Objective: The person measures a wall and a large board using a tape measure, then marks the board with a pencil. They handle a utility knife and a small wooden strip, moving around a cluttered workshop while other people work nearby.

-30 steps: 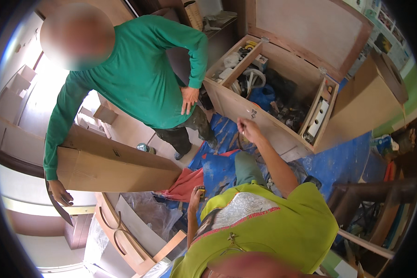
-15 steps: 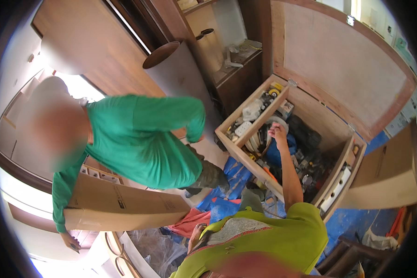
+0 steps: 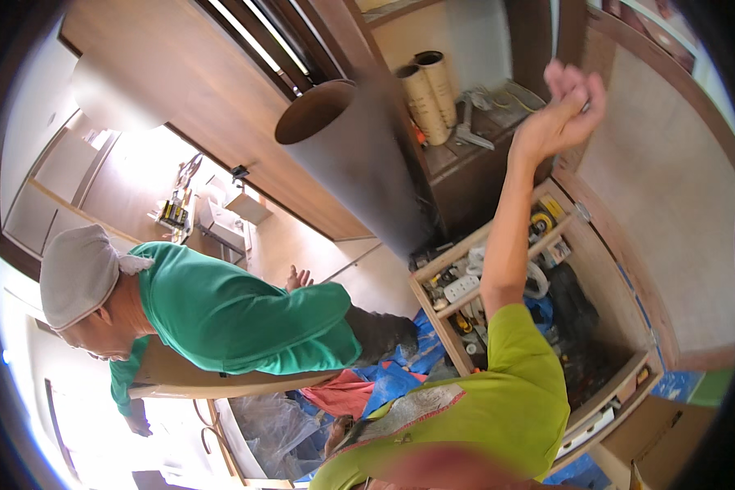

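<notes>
My right hand (image 3: 565, 114) is raised in front of the dark shelf unit, beside the open lid (image 3: 653, 180) of a wooden tool chest (image 3: 445, 339). Its fingers are curled together, and whatever they hold, if anything, is too small to make out. Below my forearm, the chest holds a white power strip (image 3: 463, 288), a yellow-and-black tape roll (image 3: 542, 220) and a black tool bag (image 3: 573, 298). My left hand (image 3: 335, 437) hangs low by my waist, near crumpled clear plastic sheeting (image 3: 269, 429); its fingers are mostly hidden in shadow.
A co-worker in a green shirt (image 3: 237, 310) leans over a long cardboard box (image 3: 180, 371) at the left. A big grey tube (image 3: 359, 163) stands against the shelf unit, which bears two tan rolls (image 3: 429, 98). Blue sheeting and a red cloth (image 3: 343, 394) lie on the floor.
My right hand has risen out of the chest to above the lid's hinge side. The co-worker has bent lower over the box. The view has shifted, bringing the chest lower.
</notes>
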Action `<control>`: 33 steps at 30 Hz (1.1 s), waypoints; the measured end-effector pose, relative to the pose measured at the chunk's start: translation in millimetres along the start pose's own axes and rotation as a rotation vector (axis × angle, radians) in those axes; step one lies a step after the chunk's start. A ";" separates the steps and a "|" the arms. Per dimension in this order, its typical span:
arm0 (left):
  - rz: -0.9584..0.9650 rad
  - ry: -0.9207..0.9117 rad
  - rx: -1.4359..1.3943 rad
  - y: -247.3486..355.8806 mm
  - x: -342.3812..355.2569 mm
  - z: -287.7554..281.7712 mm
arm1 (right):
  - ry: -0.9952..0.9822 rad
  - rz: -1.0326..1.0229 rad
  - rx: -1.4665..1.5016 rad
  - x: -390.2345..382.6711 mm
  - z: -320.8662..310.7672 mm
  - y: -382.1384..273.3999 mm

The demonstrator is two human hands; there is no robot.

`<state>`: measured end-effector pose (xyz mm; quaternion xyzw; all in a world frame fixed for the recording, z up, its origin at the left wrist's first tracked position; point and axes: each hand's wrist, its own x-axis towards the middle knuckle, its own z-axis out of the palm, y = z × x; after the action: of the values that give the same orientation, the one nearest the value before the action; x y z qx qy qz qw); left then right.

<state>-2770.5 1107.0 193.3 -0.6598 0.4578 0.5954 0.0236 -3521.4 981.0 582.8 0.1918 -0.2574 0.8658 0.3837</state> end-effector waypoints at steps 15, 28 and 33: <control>-0.140 0.177 -0.187 -39.5 -39.8 63.2 | -0.533 -0.225 -0.605 -23.3 268.2 234.1; 0.131 0.553 -0.193 -92.8 -54.9 112.2 | -0.980 0.947 -0.317 -353.8 -249.7 5.3; -0.015 0.530 -0.715 -51.1 -78.2 115.4 | -1.596 1.305 -0.251 -425.5 -415.8 -145.0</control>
<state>-2816.4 1248.2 196.8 -0.7596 0.2085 0.5264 -0.3200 -3197.8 1069.9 70.6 0.4913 -0.5788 0.4933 -0.4246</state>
